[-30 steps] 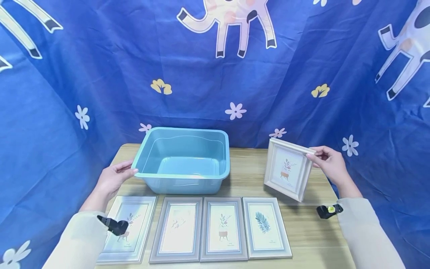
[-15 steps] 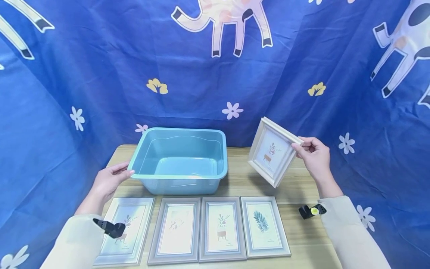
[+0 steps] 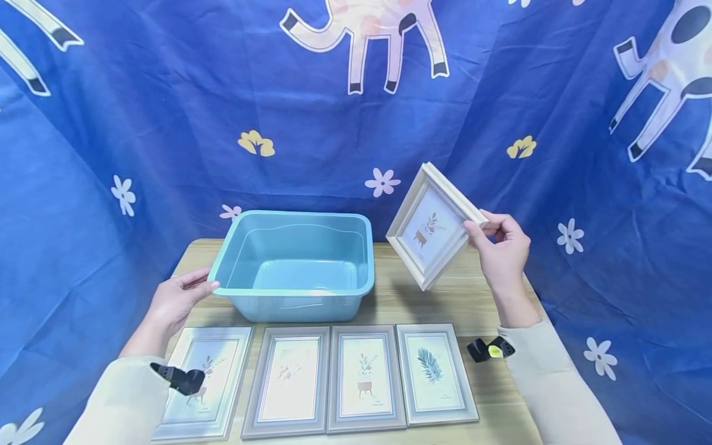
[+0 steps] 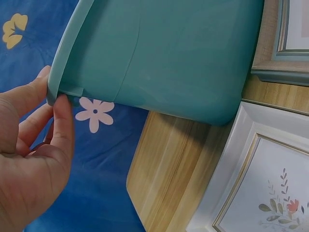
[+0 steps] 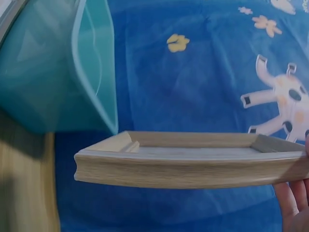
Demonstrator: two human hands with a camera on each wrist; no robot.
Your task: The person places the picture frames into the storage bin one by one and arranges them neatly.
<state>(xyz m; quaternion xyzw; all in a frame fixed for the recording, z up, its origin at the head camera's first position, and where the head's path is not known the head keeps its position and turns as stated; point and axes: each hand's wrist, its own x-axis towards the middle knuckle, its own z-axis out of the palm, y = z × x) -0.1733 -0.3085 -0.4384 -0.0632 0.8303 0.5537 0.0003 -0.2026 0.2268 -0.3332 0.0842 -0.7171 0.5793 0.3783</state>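
A cream picture frame [image 3: 428,226] with a potted-plant print is held up in the air, tilted, right of the tub. My right hand [image 3: 500,247] pinches it at its right corner, thumb on the front. In the right wrist view the picture frame [image 5: 193,169] appears edge-on, its hollow side showing. My left hand [image 3: 177,304] pinches the near left corner of the blue plastic tub's rim [image 3: 295,292]. The left wrist view shows that hand [image 4: 41,150] with thumb and fingertips on either side of the rim. The tub stands on the table with nothing inside.
Several picture frames lie flat in a row along the table's front: a white one [image 3: 208,383] under the left forearm, two greyish ones [image 3: 286,383] [image 3: 367,383] side by side, and a leaf-print one [image 3: 436,374]. A blue patterned curtain [image 3: 311,123] hangs behind the wooden table [image 3: 473,296].
My right hand has lifted the picture frame and carried it left toward the tub, tilting it further. My left hand keeps its hold on the tub's rim.
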